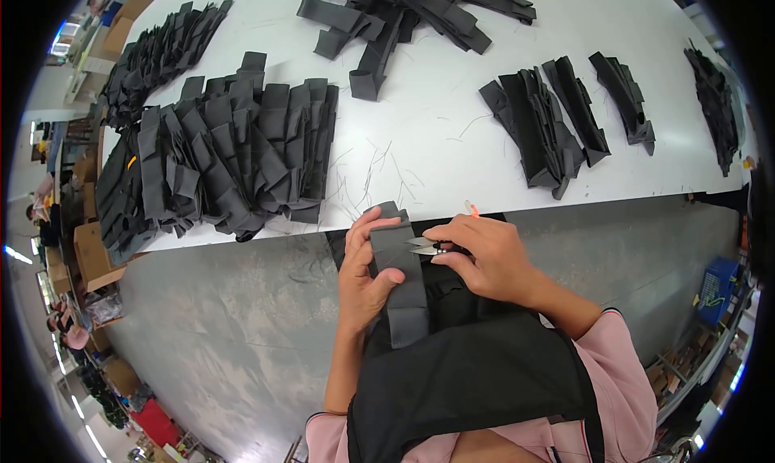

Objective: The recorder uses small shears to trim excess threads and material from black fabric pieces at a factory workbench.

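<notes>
In my left hand [363,273] a dark grey fabric strip [401,281] is held upright, the thumb across its face and the fingers behind and along its left edge. My right hand [487,253] grips a small pair of thread snips [428,247]. Their two pointed metal blades stand a little apart at the strip's right edge; whether they touch a thread is too small to tell. An orange-and-white tip [471,209] sticks up behind the right fingers. Both hands are just off the near table edge, above a black apron [476,382].
Loose thread ends lie on the white table [428,148]. A large fanned pile of grey strips [234,148] is at left, a tangled heap [412,11] at the far middle, and smaller stacks [537,128] at right. A blue crate [717,289] stands beyond the floor at right.
</notes>
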Demonstrator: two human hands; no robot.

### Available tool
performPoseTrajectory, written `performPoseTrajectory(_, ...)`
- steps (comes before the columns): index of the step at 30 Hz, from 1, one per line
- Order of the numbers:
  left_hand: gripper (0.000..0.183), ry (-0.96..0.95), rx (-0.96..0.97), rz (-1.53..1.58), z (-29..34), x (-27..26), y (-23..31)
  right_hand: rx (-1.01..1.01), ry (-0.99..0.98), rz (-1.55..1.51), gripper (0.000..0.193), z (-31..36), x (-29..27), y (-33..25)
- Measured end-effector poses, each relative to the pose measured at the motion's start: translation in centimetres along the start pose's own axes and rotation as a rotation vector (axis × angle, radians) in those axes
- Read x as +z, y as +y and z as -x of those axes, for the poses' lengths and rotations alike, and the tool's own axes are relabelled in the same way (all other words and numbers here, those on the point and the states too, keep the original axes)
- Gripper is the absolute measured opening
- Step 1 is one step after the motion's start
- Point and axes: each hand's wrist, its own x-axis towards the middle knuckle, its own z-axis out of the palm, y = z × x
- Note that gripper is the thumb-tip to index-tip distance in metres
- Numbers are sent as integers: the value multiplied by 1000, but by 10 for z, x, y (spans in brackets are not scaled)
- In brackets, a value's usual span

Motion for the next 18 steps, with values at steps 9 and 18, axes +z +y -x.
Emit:
performPoseTrajectory(9,71,-44,5,4,-1,-1,2,33,132,-5,20,6,0,2)
performPoseTrajectory(18,68,-87,20,-115,-3,-5,3,104,-4,-95,26,2,-4,-1)
